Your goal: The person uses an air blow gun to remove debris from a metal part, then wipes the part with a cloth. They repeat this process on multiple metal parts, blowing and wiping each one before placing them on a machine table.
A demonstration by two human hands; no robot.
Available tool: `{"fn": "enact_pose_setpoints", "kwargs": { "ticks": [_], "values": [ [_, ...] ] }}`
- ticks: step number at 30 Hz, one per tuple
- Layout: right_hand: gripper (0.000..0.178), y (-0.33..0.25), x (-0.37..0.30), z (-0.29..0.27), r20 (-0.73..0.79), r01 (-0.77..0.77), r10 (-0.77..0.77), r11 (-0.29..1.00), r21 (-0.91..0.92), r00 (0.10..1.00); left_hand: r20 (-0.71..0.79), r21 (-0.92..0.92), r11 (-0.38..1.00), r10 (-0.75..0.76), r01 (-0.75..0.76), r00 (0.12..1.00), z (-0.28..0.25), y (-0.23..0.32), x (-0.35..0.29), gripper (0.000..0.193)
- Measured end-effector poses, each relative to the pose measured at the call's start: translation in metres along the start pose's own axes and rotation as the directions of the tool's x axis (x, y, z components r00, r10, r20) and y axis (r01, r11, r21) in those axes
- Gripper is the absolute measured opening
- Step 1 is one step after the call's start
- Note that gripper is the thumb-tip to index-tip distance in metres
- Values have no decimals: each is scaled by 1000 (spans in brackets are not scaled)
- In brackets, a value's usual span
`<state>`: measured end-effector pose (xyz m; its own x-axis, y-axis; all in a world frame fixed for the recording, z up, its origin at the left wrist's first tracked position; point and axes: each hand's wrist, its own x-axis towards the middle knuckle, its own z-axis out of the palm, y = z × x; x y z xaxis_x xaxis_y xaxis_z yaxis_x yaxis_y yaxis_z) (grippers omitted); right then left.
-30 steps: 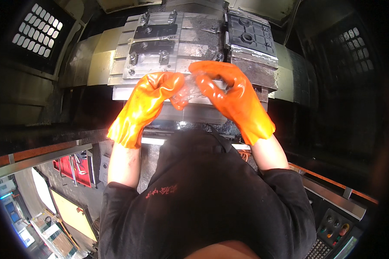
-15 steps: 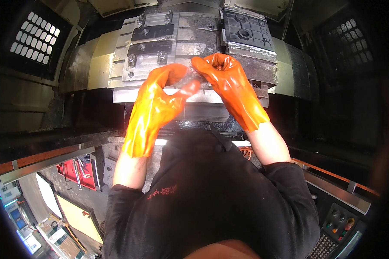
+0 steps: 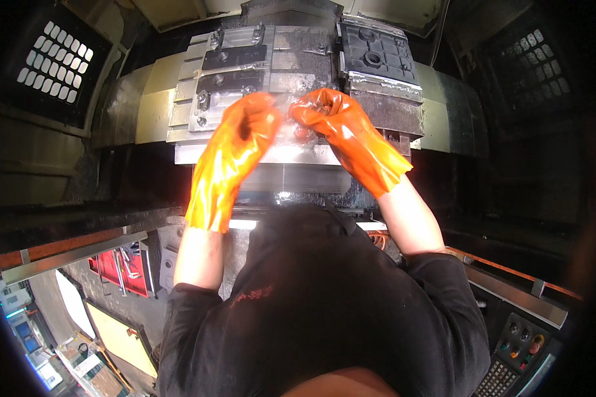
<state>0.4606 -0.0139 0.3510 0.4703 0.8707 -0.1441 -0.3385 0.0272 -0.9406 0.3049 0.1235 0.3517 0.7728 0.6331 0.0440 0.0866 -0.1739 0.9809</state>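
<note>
Both my hands wear long orange rubber gloves and are raised over the front part of a metal machine bed [image 3: 281, 79]. My left hand [image 3: 248, 126] has its fingers curled in, with the tips smeared by motion. Close by on the right, my right hand [image 3: 328, 112] is closed, fingertips pressed together. A blurred, see-through patch shows in the gap between the hands; I cannot make out what it is. Beyond my left hand, an open-end wrench [image 3: 235, 68] lies across dark metal blocks [image 3: 235, 57] bolted to a light plate.
At the far right of the bed, a dark ribbed plate [image 3: 377, 56] sits on a raised block [image 3: 384, 102]. Bolts and clamps stand up on the left plate. Behind me are a red tool tray [image 3: 122, 268] at left and a button panel [image 3: 520, 341] at right.
My left hand has curled its fingers and drawn leftward from the right hand, widening the gap. My right hand has shifted slightly left and stays closed.
</note>
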Motion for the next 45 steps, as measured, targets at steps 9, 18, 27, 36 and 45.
{"fn": "enact_pose_setpoints", "kwargs": {
  "ticks": [9,18,27,36,45],
  "values": [
    [21,21,10,-19,0,-19,19,999,40,1000,-187,-474,863,-293,175,938,-35,-130,66,25],
    [23,55,25,-23,-54,174,-171,982,71,984,262,-690,616,-276,380,925,21,-49,-3,38],
    [56,12,-7,-31,151,-56,40,993,104,988,253,-504,829,-128,244,959,5,-30,11,17],
    [83,29,7,-44,73,-268,259,952,150,963,326,-397,885,-113,245,939,-10,-13,20,20],
    [39,22,2,-38,177,-170,191,977,-126,966,383,-100,975,-148,201,912,-29,-8,33,17]
  ]
}}
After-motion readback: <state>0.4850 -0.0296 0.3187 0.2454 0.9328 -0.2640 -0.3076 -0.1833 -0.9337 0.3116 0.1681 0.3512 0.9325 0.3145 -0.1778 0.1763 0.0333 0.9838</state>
